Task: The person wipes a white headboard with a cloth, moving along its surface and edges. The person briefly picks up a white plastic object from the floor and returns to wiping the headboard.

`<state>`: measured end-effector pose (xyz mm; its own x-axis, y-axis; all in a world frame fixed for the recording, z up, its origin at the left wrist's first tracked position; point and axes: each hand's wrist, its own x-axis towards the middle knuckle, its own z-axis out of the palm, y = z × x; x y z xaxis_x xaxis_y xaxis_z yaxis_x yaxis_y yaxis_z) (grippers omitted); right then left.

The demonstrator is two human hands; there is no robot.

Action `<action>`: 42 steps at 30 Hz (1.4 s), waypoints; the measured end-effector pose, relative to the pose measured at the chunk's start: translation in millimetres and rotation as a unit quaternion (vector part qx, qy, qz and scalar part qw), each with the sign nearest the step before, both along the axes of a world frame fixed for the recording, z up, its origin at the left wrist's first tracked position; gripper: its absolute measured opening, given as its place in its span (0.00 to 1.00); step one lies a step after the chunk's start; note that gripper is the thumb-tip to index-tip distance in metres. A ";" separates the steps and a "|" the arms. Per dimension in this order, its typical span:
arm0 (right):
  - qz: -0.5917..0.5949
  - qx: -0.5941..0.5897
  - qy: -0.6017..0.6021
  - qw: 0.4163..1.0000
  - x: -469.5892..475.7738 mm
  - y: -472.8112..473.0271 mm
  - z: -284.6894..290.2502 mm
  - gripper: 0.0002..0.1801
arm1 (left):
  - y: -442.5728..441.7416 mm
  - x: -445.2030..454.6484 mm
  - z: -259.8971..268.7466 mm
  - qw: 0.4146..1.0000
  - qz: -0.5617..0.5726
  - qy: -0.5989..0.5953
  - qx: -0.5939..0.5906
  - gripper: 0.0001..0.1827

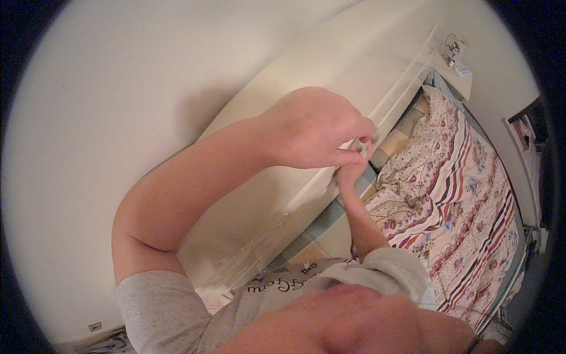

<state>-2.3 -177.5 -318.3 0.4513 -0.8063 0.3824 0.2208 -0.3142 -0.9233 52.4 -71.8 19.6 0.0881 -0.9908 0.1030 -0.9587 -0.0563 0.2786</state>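
My left hand (320, 128) reaches in from the left with the arm bent, its thumb and fingertips pinched on a small pale thing (363, 151). That thing shows a yellowish-green spot, and the fingers hide too much of it to name it. Just beneath and behind, my right hand (353, 173) is raised so that its fingers meet the left fingertips. Most of the right fingers are covered, so their grip cannot be made out. Both hands are in front of a cream panel (265, 190) with a pale ledge (400, 95) along its lower edge.
On the right is a bed with a floral, striped quilt (446, 212) over a checked sheet (393, 139). A white bedside surface (460, 84) holds a cable (449, 57) and a small keypad-like device (463, 70). A plain wall (110, 88) fills the left, with a small wall plate (95, 327) low down.
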 end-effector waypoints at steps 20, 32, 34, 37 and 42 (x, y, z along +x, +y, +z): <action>0.014 0.045 0.036 0.998 28.7 -61.8 -2.1 0.31 | -0.4 -1.1 0.1 0.999 0.016 -0.017 0.026 0.14; -0.003 -0.085 -0.124 0.989 44.1 -22.5 79.1 0.25 | -0.6 1.6 -1.8 1.000 -0.002 0.008 0.030 0.14; -0.045 -0.045 -0.147 0.987 72.2 -57.1 98.4 0.24 | -0.3 1.2 -0.5 1.000 -0.002 -0.003 0.023 0.14; -0.025 0.055 -0.121 0.991 82.7 -93.4 98.9 0.24 | 0.8 -0.1 1.9 1.000 0.002 -0.013 0.023 0.14; -0.018 0.066 -0.060 0.996 52.5 -54.0 45.3 0.26 | 0.3 -2.0 4.0 1.000 0.006 -0.003 0.029 0.13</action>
<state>50.2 -231.4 -273.0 0.3796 -0.8678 0.3206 0.3230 -0.2005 -0.9249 50.4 -71.5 23.7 0.0997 -0.9939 0.0467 -0.9596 -0.0836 0.2688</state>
